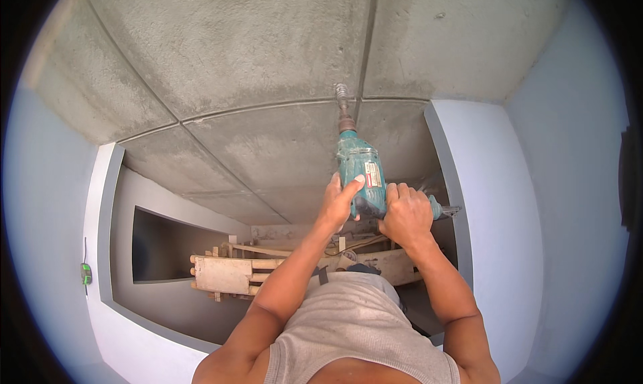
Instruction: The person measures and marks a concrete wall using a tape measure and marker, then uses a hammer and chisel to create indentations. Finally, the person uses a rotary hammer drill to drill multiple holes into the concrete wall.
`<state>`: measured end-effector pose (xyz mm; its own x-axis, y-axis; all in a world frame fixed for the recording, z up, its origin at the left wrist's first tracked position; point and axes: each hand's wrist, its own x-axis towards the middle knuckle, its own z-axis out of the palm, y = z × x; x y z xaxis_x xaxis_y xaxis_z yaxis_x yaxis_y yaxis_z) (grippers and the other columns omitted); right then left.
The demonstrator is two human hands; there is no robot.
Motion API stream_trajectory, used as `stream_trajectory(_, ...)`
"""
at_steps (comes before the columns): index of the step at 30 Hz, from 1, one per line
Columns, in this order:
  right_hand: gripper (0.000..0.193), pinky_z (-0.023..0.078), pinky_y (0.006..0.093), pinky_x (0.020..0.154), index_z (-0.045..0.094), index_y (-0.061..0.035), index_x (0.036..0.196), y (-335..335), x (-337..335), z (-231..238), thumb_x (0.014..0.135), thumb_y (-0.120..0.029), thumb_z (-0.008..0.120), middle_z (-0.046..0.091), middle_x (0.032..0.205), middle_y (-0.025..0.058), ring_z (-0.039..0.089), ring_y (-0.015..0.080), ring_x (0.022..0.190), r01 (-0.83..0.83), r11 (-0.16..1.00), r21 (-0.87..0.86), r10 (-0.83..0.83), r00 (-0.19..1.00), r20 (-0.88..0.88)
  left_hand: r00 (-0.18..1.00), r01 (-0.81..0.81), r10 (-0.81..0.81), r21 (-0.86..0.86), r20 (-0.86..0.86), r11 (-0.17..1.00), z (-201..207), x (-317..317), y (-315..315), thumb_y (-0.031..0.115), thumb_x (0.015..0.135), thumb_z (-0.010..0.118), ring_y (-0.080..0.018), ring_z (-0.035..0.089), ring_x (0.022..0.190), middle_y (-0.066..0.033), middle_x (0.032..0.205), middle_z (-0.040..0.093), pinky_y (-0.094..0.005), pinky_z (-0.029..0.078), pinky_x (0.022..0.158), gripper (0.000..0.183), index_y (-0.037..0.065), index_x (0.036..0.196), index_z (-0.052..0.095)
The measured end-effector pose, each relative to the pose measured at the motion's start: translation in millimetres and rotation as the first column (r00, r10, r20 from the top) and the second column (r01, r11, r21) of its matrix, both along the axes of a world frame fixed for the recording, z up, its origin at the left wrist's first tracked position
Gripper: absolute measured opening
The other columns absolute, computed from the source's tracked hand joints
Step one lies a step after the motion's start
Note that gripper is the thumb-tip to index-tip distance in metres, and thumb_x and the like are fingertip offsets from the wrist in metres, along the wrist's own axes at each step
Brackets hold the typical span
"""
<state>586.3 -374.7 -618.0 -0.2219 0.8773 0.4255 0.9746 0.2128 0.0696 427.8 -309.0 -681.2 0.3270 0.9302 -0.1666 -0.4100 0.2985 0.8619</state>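
A teal power drill [360, 159] points away from me toward a grooved grey concrete surface [268, 55]. From its brownish chuck [346, 122] extends a ridged, dusty bit [342, 94], whose tip is at or close to the concrete beside a groove crossing; I cannot tell if it touches. My left hand [339, 202] wraps the side of the drill's body, thumb along the casing. Closed around its rear handle is my right hand [407, 213], which hides the trigger. Part of the teal handle end and a dark cord sleeve [450, 210] show past the right hand.
White wall edges [492, 203] stand to my right and left. Below, near my waist, lie bamboo poles and boards [224, 275]. A dark rectangular opening [157, 246] is at the left. A small green and black device [86, 274] is against the left wall edge.
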Motion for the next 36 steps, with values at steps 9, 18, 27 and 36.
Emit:
stream_trajectory(9,0.027,0.048,0.0390,0.061,0.058,-0.0059,0.082,0,0,-11,0.061,-0.007,0.073,0.060,0.076,0.0097,0.063,0.0278,0.067,-0.014,0.999,0.050,0.013,0.999,0.029,0.995,0.094,-0.094,0.005,-0.016,0.996,-18,-2,7,0.044,0.096,0.067,-0.0174,0.069,0.089,-0.0105,0.112,0.067,-0.0325,0.056,0.058,0.060,0.002,0.136,0.051)
stream_trajectory(18,0.020,0.046,0.0389,0.063,0.058,-0.0073,0.083,1,-2,-14,0.067,-0.008,0.070,0.059,0.076,0.0091,0.063,0.0262,0.068,-0.010,0.998,0.056,0.005,0.997,0.083,0.987,0.160,-0.154,-0.198,0.049,0.967,-14,2,91,0.043,0.091,0.078,-0.0234,0.070,0.097,-0.0114,0.102,0.070,-0.0416,0.057,0.089,0.050,0.003,0.117,0.065)
stream_trajectory(27,0.023,0.047,0.0389,0.066,0.057,-0.0074,0.085,-3,6,-15,0.066,-0.009,0.071,0.059,0.078,0.0092,0.063,0.0270,0.070,-0.022,1.000,0.001,0.022,0.998,0.064,0.984,0.127,-0.096,-0.207,0.151,0.970,-17,13,91,0.033,0.090,0.082,-0.0224,0.072,0.080,-0.0112,0.095,0.070,-0.0422,0.063,0.075,0.042,0.001,0.110,0.063)
stream_trajectory(36,0.068,0.049,0.0415,0.072,0.064,0.0043,0.119,-78,23,-53,0.058,-0.016,0.085,0.063,0.093,0.0124,0.066,0.0297,0.081,0.035,0.987,-0.158,-0.033,0.999,0.014,0.988,0.150,-0.131,-0.281,0.084,0.948,-54,27,18,0.030,0.092,0.081,-0.0212,0.072,0.085,-0.0100,0.098,0.069,-0.0400,0.063,0.078,0.042,0.002,0.116,0.061)
